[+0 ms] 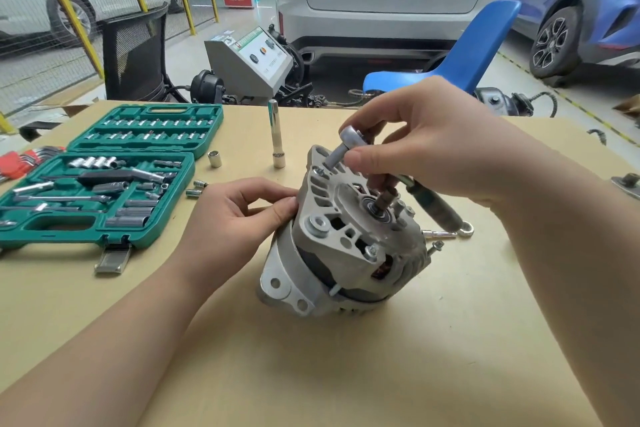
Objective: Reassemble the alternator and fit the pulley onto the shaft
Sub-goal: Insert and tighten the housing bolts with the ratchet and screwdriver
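Two bare forearms are reaching in from the near edge of the tan counter (pixel 450 340), meeting at the alternator (pixel 343 239), which is sitting tilted near the counter's middle. Its cast aluminium housing is showing ribbed vent slots, a mounting lug with two holes at the near lower side, and copper windings glinting through the openings. The bare shaft (pixel 382 203) is sticking up from a dark bearing at the centre of the front face, with no pulley on it. A through-bolt (pixel 435 247) is projecting from the housing's right side.

The left hand (pixel 239 218) is bracing the housing's left rim, fingertips curled against it. The right hand (pixel 429 146) is pinching the head of a ratchet wrench (pixel 349 142), whose socket is pointing down at a bolt on the housing's upper ear; its dark handle is trailing toward the right edge.

Farther left, an open green socket case (pixel 104 184) is lying toward the left edge, with loose sockets beside it. A tall socket (pixel 276 135) is standing upright nearer the far edge.
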`<action>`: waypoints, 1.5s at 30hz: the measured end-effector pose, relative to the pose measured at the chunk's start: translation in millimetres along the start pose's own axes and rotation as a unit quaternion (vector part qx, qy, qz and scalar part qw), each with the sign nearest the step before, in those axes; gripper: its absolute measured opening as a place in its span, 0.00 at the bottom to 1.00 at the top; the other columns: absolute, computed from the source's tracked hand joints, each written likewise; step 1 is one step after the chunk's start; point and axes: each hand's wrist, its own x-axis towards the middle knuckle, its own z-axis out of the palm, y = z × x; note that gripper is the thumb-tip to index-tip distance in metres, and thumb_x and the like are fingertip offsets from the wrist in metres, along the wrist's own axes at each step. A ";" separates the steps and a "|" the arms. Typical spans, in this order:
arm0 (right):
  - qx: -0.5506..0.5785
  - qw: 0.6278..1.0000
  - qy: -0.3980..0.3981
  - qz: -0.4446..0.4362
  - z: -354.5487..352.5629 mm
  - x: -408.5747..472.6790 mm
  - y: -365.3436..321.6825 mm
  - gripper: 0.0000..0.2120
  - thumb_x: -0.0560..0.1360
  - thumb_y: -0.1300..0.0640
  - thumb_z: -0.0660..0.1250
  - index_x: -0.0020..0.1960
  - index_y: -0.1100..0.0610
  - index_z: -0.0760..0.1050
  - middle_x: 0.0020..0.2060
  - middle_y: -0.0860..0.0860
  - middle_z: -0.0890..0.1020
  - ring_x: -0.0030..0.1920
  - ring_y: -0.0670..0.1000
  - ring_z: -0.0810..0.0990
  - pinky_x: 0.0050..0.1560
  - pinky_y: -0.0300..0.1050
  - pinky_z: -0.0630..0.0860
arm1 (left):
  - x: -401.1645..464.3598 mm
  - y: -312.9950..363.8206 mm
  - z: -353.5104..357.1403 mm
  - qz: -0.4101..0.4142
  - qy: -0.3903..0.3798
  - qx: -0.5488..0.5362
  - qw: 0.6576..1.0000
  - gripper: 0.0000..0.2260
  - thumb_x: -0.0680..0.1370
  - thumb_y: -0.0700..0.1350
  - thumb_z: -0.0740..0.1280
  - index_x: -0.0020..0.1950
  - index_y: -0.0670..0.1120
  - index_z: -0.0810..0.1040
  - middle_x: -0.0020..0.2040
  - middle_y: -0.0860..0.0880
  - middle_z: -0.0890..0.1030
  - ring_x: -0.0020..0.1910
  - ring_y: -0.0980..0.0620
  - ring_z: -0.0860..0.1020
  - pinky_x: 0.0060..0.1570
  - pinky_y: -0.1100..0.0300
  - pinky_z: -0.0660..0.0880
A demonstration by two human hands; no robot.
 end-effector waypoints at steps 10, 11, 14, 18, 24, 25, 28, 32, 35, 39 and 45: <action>-0.093 0.995 0.027 -0.007 16.4 5.9 -1.3 0.08 0.77 0.50 0.76 0.56 0.47 0.88 0.45 0.40 0.86 0.39 0.36 0.81 0.36 0.28 0.74 | 0.7 -3.2 -4.0 -0.002 0.000 0.052 0.999 0.06 0.79 0.36 0.74 0.49 0.44 0.90 0.45 0.48 0.89 0.46 0.48 0.87 0.45 0.59 0.81; -0.095 0.995 0.028 -0.010 17.0 6.8 -0.9 0.08 0.78 0.50 0.76 0.55 0.47 0.88 0.45 0.40 0.87 0.39 0.39 0.81 0.36 0.31 0.75 | 0.8 -3.5 -4.1 -0.001 0.002 0.055 0.999 0.06 0.79 0.35 0.74 0.49 0.45 0.90 0.45 0.48 0.89 0.46 0.48 0.87 0.45 0.59 0.81; -0.103 0.994 0.029 -0.011 19.9 11.3 -0.1 0.07 0.79 0.48 0.74 0.52 0.49 0.88 0.42 0.47 0.87 0.37 0.50 0.80 0.38 0.44 0.76 | 1.1 -5.0 -4.1 0.002 0.008 0.059 0.998 0.07 0.79 0.35 0.74 0.49 0.45 0.90 0.45 0.49 0.89 0.46 0.48 0.87 0.45 0.58 0.82; -0.130 0.991 0.022 -0.015 23.8 17.7 -3.6 0.09 0.81 0.49 0.71 0.49 0.51 0.87 0.44 0.57 0.86 0.39 0.59 0.78 0.41 0.51 0.75 | 2.1 -6.6 -4.7 0.000 0.010 0.062 0.998 0.06 0.79 0.35 0.75 0.49 0.45 0.90 0.46 0.49 0.90 0.48 0.46 0.87 0.48 0.49 0.84; -0.171 0.985 0.004 -0.024 19.9 20.8 -2.3 0.08 0.83 0.49 0.70 0.50 0.50 0.87 0.44 0.54 0.84 0.42 0.59 0.78 0.42 0.52 0.77 | 2.5 -9.0 -6.1 -0.002 0.014 0.069 0.998 0.06 0.79 0.37 0.75 0.50 0.46 0.90 0.47 0.50 0.90 0.50 0.46 0.87 0.53 0.42 0.84; -0.177 0.984 0.002 -0.029 19.4 21.0 -1.5 0.08 0.82 0.49 0.70 0.51 0.51 0.87 0.44 0.53 0.84 0.42 0.59 0.78 0.44 0.54 0.77 | 2.8 -9.5 -6.3 -0.001 0.014 0.071 0.997 0.06 0.79 0.37 0.75 0.50 0.46 0.90 0.47 0.50 0.90 0.50 0.47 0.87 0.54 0.41 0.84; -0.178 0.983 0.000 -0.037 21.4 23.2 1.3 0.09 0.81 0.50 0.72 0.54 0.54 0.86 0.46 0.53 0.84 0.42 0.58 0.79 0.44 0.55 0.78 | 4.2 -11.4 -6.6 -0.003 0.016 0.067 0.998 0.05 0.79 0.38 0.76 0.50 0.47 0.90 0.47 0.51 0.90 0.50 0.47 0.87 0.56 0.40 0.83; -0.144 0.989 0.024 -0.027 25.1 28.4 7.7 0.08 0.81 0.49 0.72 0.52 0.53 0.87 0.44 0.49 0.85 0.39 0.52 0.77 0.39 0.47 0.74 | 6.0 -13.8 -7.2 -0.004 0.013 0.057 0.998 0.05 0.78 0.38 0.77 0.49 0.48 0.91 0.46 0.50 0.90 0.50 0.47 0.87 0.56 0.40 0.83; -0.130 0.990 0.037 -0.027 28.2 31.0 11.6 0.08 0.82 0.49 0.70 0.51 0.50 0.86 0.45 0.46 0.86 0.41 0.52 0.78 0.42 0.47 0.76 | 6.1 -14.4 -6.6 -0.008 0.011 0.046 0.999 0.07 0.78 0.37 0.76 0.48 0.48 0.91 0.46 0.50 0.90 0.49 0.48 0.87 0.56 0.40 0.82; -0.108 0.993 0.040 -0.042 28.9 32.7 15.5 0.07 0.82 0.49 0.70 0.51 0.50 0.86 0.46 0.42 0.84 0.39 0.51 0.78 0.38 0.45 0.73 | 7.3 -15.1 -5.7 -0.015 0.011 0.040 0.999 0.06 0.79 0.39 0.76 0.48 0.49 0.91 0.46 0.51 0.90 0.49 0.50 0.87 0.57 0.40 0.82; -0.094 0.993 0.056 -0.044 24.3 30.0 13.7 0.06 0.83 0.50 0.70 0.52 0.44 0.87 0.39 0.36 0.83 0.32 0.52 0.78 0.32 0.40 0.72 | 7.6 -15.1 -5.8 -0.017 0.007 0.039 0.999 0.07 0.79 0.40 0.76 0.49 0.51 0.91 0.46 0.52 0.90 0.50 0.51 0.87 0.55 0.44 0.82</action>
